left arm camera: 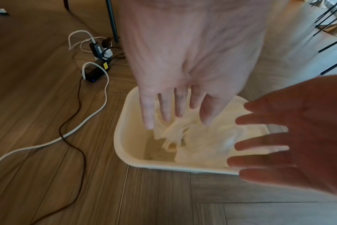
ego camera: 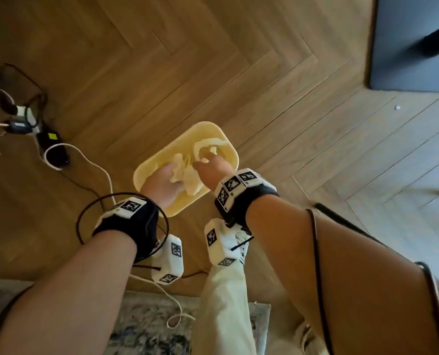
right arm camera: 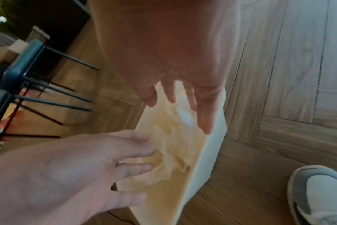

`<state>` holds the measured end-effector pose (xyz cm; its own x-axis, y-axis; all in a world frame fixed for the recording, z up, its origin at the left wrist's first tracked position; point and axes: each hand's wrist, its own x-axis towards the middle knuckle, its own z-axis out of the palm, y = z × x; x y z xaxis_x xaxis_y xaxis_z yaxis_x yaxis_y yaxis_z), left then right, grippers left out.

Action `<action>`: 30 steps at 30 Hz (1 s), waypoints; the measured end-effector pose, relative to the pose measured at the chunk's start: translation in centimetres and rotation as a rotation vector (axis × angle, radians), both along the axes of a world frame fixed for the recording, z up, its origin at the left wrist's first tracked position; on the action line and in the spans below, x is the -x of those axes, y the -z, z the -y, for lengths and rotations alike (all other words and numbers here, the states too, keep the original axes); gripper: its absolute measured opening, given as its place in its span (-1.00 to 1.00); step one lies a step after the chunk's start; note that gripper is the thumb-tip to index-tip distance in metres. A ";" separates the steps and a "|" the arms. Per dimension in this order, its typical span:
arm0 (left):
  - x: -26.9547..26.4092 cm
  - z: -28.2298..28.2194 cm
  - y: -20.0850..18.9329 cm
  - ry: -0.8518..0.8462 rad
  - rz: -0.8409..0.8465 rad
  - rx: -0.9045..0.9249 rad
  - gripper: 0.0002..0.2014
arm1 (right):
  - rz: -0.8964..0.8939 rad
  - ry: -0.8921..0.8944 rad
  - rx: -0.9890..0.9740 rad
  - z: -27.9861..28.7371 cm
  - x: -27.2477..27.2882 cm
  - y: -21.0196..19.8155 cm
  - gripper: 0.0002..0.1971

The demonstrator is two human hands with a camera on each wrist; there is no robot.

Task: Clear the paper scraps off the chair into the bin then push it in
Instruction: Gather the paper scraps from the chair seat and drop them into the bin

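Observation:
A cream plastic bin (ego camera: 205, 123) stands on the wooden floor below me, with crumpled white paper scraps (ego camera: 187, 175) inside it. My left hand (ego camera: 167, 178) and right hand (ego camera: 208, 162) both hover over its opening, palms turned toward each other. In the left wrist view the left hand (left arm camera: 173, 109) has straight, spread fingers just above the scraps (left arm camera: 183, 134), within the bin's rim (left arm camera: 118, 137). The right hand (right arm camera: 183, 106) is spread the same way over the scraps (right arm camera: 169, 152). Neither hand grips any paper.
A power strip with plugs and trailing cables (ego camera: 33, 129) lies on the floor to the left of the bin. Dark chairs with thin black legs (right arm camera: 23, 71) stand nearby. A rug edge (ego camera: 149, 324) and my shoe (right arm camera: 321, 194) are close to the bin.

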<state>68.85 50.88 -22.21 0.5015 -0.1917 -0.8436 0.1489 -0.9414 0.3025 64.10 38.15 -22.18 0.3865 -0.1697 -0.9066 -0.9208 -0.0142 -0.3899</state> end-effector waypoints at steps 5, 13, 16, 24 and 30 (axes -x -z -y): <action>1.9 1.6 -2.6 0.010 -0.078 -0.023 -0.67 | -0.018 0.010 0.131 2.3 4.3 -3.3 -0.61; 11.7 15.4 -18.5 0.373 -0.053 0.284 -0.86 | -0.015 0.200 0.208 11.5 16.9 -18.7 -0.69; 17.0 21.1 -22.1 0.621 -0.070 0.364 -0.88 | 0.012 0.260 0.296 16.4 23.1 -22.8 -0.67; 39.2 31.8 -23.7 1.511 0.116 0.484 -0.24 | -0.038 0.775 0.605 24.9 48.1 -26.9 -0.78; 50.3 36.2 -22.7 1.575 0.111 0.363 -0.03 | -0.007 1.060 0.826 25.6 61.4 -28.4 -0.89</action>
